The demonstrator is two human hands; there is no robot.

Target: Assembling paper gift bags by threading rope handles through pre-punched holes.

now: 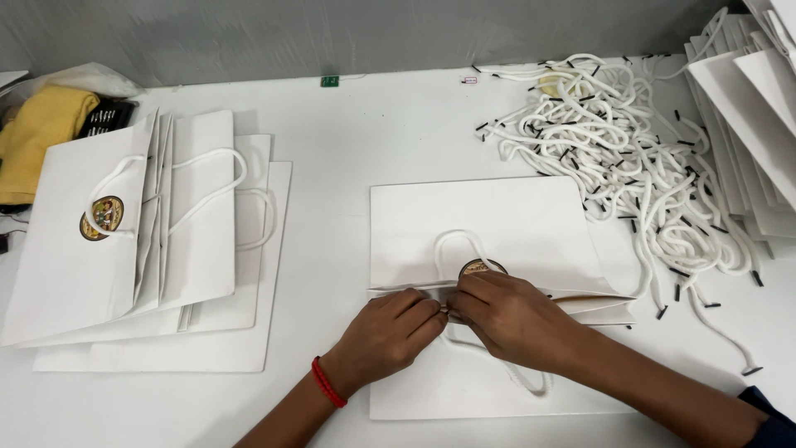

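White and broad, the surface [398, 133] ran back to a grey wall [332, 33] at the far side. Near the middle lay a flat white paper bag [497, 224] with a round brown sticker [481, 267] and a white rope handle [452, 242]. Both hands met at the bag's folded top edge: the left hand [390, 332], a red band [328, 382] on its wrist, and the right hand [514, 319] pinched together on the fold. At the left sat a stack of finished bags [141, 249], with a yellow cloth [37, 133] beyond. At the far right sprawled a heap of white cords [630, 158] beside more unfinished bags [746, 124].
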